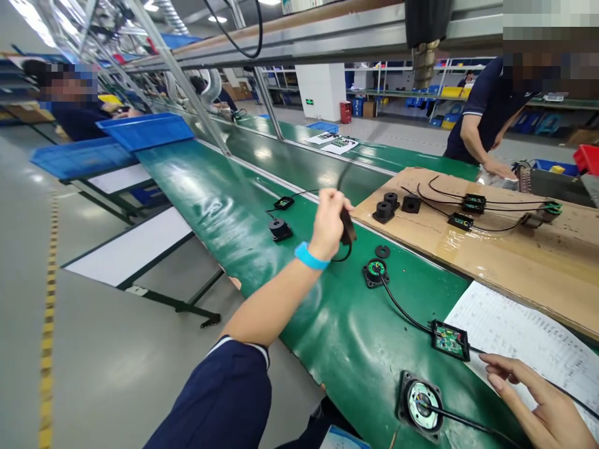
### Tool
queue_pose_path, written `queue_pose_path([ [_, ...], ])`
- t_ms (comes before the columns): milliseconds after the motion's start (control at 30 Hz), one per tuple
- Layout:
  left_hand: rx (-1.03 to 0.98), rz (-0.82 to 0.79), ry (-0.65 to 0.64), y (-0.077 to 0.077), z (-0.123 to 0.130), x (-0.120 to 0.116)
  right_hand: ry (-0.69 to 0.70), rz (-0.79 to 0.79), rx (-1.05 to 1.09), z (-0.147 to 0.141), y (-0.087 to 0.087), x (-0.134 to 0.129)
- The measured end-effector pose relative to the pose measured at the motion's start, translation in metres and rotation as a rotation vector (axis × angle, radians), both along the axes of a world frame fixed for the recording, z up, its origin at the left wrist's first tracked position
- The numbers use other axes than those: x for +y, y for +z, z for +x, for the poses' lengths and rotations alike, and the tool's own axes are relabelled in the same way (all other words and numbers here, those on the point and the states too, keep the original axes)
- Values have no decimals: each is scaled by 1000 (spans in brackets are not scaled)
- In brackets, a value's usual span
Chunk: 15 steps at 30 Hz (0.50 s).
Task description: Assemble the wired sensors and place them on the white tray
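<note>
My left hand, with a blue wristband, is closed on a black part above the green mat. A cable curves below that part. My right hand is at the lower right, fingers apart, beside the cable of a black box with a green circuit board. That cable's other side runs to a round black housing, and a black ring lies behind it. Nearer me is a larger square housing with a round board. Farther left lie a black housing and a small board box.
A cardboard sheet at the right bears black housings and wired boxes. Written paper lies under my right hand. Blue trays stand far left. One person works at the back right, another at the left.
</note>
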<state>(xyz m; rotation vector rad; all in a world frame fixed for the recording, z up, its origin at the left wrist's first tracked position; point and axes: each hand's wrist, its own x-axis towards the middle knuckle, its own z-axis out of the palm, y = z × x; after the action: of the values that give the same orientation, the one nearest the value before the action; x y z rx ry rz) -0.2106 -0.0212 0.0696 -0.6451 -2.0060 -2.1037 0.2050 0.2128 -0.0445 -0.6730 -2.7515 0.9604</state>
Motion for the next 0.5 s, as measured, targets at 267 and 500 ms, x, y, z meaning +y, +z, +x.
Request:
queue_pose_path([
  [267,-121,-288,314,-13,-129,-40,63,25,77,-2,-1,-7],
  [500,102,-618,194,-32,-146,-73,82,-9,78,-11,18,-19],
])
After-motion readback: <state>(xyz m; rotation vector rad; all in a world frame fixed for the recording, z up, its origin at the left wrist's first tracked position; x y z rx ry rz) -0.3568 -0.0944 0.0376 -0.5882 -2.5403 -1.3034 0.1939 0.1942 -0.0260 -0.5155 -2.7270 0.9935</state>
